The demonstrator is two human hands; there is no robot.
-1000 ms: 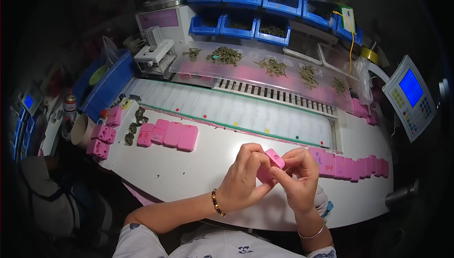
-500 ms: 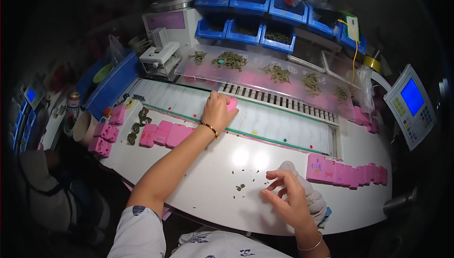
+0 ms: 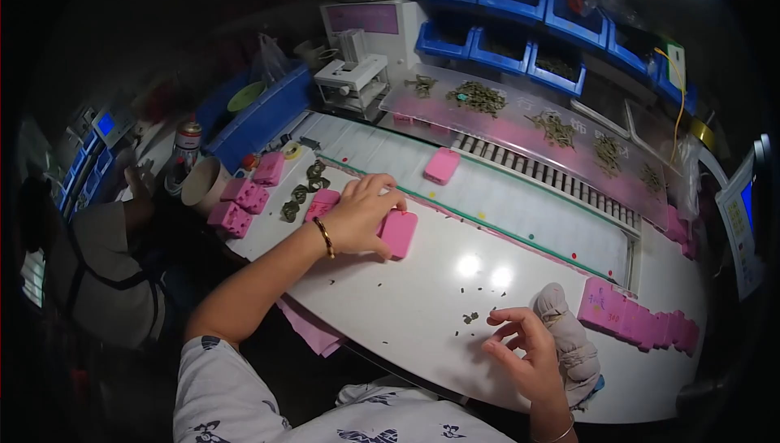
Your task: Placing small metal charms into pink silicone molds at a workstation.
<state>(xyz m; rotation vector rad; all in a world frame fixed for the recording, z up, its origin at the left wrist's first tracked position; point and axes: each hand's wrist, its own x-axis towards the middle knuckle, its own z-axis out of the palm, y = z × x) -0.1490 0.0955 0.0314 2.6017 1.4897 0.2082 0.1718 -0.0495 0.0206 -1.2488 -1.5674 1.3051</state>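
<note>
My left hand [image 3: 361, 217], with a beaded bracelet at its wrist, has its fingers and thumb round the edges of a pink block [image 3: 400, 236] on the white tabletop [image 3: 439, 276]. Another pink block [image 3: 322, 204] shows partly behind that hand. Farther off, a single pink block [image 3: 442, 166] lies on the white belt [image 3: 504, 199] with green edges. My right hand [image 3: 526, 353] hovers low at the right, open, fingers curled and apart, nothing in it. Small dark green pieces [image 3: 471, 318] lie beside it, and a greyish cloth bundle [image 3: 567, 345] is to its right.
Behind the belt run rollers [image 3: 544, 179] and a clear shelf [image 3: 512, 122] with dried-leaf heaps. Blue bins [image 3: 504, 45] hang above. Pink blocks [image 3: 638, 319] line the right, more [image 3: 244, 197] stand left near a beige cup [image 3: 205, 183]. Another person [image 3: 106, 272] sits at far left.
My left hand has come back from the belt to the pink block on the tabletop, leaving one pink block on the belt. The whole view has swung left; my right hand stays open.
</note>
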